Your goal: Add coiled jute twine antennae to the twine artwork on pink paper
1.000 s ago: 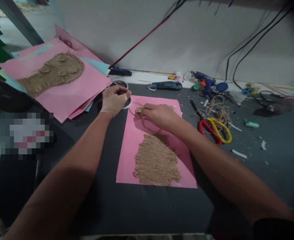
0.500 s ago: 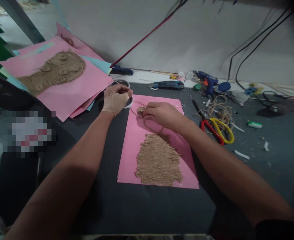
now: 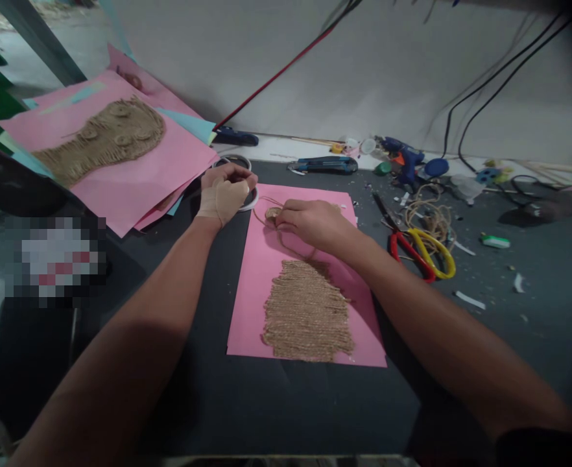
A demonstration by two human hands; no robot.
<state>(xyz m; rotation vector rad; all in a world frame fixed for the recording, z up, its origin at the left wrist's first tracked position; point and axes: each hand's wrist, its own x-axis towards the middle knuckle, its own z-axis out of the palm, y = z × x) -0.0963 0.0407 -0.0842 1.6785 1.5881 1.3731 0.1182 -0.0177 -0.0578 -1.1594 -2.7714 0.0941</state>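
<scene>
A pink sheet (image 3: 247, 305) lies on the dark table, with a panel of brown twine rows (image 3: 309, 311) on its lower half. Near the sheet's top, my right hand (image 3: 315, 226) has its fingers closed on the edge of a small twine coil (image 3: 272, 213). A loose length of twine (image 3: 286, 248) curves from there towards the panel. My left hand (image 3: 225, 193), wrapped in a beige band, is held closed just off the sheet's upper left corner. Whatever its fingertips hold is hidden. Behind it shows part of a white ring (image 3: 251, 202).
Red-and-yellow-handled scissors (image 3: 415, 253) lie right of the sheet beside tangled twine (image 3: 429, 217). A blue utility knife (image 3: 325, 165) and a blue glue gun (image 3: 405, 159) are along the wall. Stacked paper sheets (image 3: 135, 194) bearing a twine shape (image 3: 106, 139) stand at the left.
Both hands hold nearly the same pose. The whole view has shifted very slightly, and the coil stays under the right fingertips.
</scene>
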